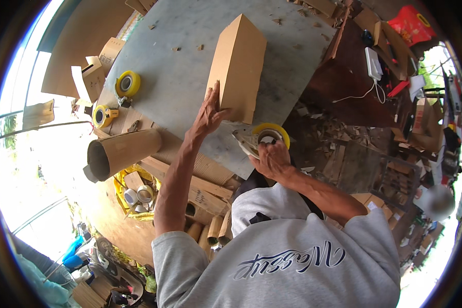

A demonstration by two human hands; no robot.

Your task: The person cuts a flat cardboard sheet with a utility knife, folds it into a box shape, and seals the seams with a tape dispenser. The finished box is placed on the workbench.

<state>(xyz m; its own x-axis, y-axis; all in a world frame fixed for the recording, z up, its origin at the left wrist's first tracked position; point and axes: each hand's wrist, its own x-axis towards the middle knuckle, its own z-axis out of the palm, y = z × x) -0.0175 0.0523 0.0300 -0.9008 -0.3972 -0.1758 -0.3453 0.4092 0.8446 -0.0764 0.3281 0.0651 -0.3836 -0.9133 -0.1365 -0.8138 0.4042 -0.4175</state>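
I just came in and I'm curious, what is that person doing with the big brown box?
A person is working at a grey table. The left hand presses against the side of a tall cardboard box standing there. The right hand holds a tape dispenser with yellow tape at the box's near end. Two more yellow tape rolls sit at the table's left edge.
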